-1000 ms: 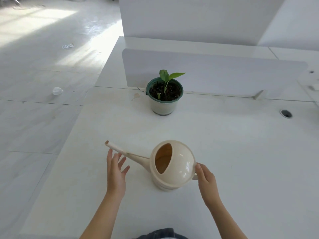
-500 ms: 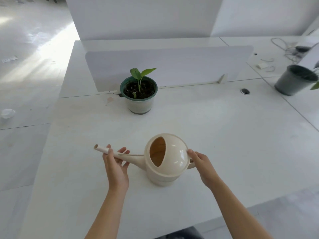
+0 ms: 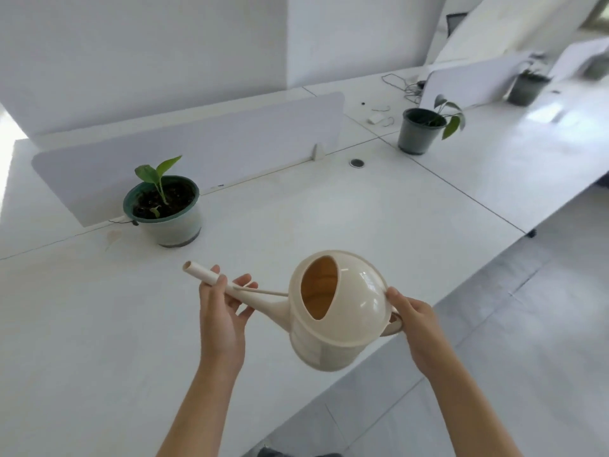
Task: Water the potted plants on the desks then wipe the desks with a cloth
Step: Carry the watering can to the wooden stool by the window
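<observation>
A cream watering can [image 3: 342, 311] hangs above the near edge of the white desk [image 3: 296, 219], tilted, its long spout pointing up-left. My right hand [image 3: 417, 324] grips its handle at the back. My left hand [image 3: 222, 308] supports the spout from below, fingers curled around it. A small green-leafed plant in a white pot with a green rim [image 3: 164, 209] stands on the desk beyond the spout, against a low divider. A second plant in a dark pot [image 3: 420, 128] stands on the neighbouring desk to the right. No cloth is in view.
A low white divider panel [image 3: 197, 150] runs along the desk's back. A round cable hole [image 3: 356, 163] sits right of it. Cables and a small white adapter [image 3: 379, 117] lie on the far desk. A third dark pot [image 3: 525, 85] stands far right. Grey floor lies right of the desk edge.
The watering can has risen off the desk and tilted. My left hand closed under the spout and my right hand took the handle. The view swung right, showing the other potted plants.
</observation>
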### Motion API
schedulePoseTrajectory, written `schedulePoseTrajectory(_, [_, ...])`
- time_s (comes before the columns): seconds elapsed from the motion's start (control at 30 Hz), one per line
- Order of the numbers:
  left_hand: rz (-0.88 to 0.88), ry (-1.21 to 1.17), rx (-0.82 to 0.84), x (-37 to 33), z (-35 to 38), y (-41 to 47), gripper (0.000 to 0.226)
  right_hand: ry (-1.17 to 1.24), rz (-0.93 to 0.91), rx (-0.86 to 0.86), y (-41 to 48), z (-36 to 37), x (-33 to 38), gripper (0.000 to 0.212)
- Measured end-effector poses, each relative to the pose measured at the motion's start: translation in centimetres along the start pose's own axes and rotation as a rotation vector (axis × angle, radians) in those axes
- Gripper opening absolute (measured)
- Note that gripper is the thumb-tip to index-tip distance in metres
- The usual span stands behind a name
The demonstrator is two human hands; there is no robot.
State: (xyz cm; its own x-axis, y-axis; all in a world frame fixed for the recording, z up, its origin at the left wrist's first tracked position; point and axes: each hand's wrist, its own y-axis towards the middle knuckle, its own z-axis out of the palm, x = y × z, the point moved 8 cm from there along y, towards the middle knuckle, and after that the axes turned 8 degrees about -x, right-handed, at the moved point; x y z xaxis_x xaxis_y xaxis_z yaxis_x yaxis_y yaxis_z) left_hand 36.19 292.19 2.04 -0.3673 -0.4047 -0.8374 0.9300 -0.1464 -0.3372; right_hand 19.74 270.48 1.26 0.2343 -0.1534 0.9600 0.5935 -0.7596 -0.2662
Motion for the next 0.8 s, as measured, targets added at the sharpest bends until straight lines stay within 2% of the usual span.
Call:
schedulePoseTrajectory(0.2, [-0.049,0.117,0.181,4.9,7.2,-7.9,0.033,0.08,-0.018,-0.215,-5.1,-12.8,0.1,0.036])
schedulePoseTrajectory(0.33, [-0.067,0.176,0.307,8.4,11.5,-14.0,0.024,0.114,-0.027,-0.332,-9.2,-21.3,0.0,0.056])
schedulePoseTrajectory(0.53, [-0.137,0.232,0.518,13.7,17.5,-22.8,0.028,0.18,-0.058,-0.53,-16.5,-32.5,-0.6,0.053])
schedulePoseTrajectory(0.7, [-0.171,0.319,0.727,17.5,22.5,-29.7,0.027,0.238,-0.066,-0.711,-22.5,-39.7,-2.2,0.041])
schedulePoseTrajectory(0.8, [-0.212,0.363,0.812,19.8,24.4,-32.5,0.036,0.246,-0.058,-0.812,-24.9,-42.7,-3.0,0.05])
